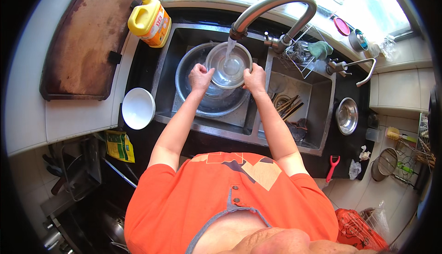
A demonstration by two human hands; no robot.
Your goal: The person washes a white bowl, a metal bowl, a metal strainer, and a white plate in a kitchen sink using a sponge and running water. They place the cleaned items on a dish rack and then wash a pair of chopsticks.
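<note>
Water runs from the curved faucet into a round metal bowl. My right hand grips the bowl's right rim. At its left edge is my left hand, with thumb and fingertips close together; whether it pinches the rim is hard to tell. Beneath the bowl, a large metal basin stands in the left compartment of the steel double sink. Chopsticks and a dark cloth lie in the right compartment.
A yellow pump bottle and a white bowl stand left of the sink. On the right are a small steel bowl, a red peeler and a second, thin faucet. A wire rack holds scrubbers behind the sink.
</note>
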